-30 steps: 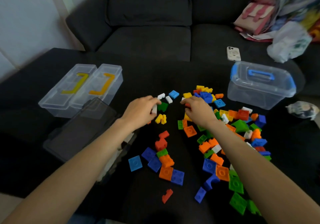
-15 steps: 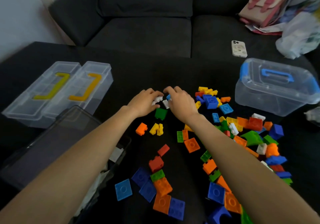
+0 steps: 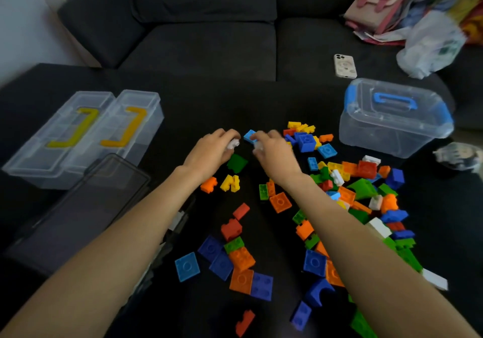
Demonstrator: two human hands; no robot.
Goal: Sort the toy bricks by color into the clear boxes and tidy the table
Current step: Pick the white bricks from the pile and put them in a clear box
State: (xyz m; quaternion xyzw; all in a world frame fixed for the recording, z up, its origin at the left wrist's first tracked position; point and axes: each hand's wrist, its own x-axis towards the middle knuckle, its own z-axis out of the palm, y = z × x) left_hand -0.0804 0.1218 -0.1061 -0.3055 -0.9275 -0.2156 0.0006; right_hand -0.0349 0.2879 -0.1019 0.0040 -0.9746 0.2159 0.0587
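clear blue-handled box [image 3: 392, 126] lidded, contents not discernible.

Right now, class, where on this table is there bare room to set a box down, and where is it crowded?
Bare black table lies beyond both hands, between the yellow-handled clear boxes and the blue-handled clear box. A smaller bare patch sits at the near edge, left of the lone red brick. The right half is crowded with the brick pile.
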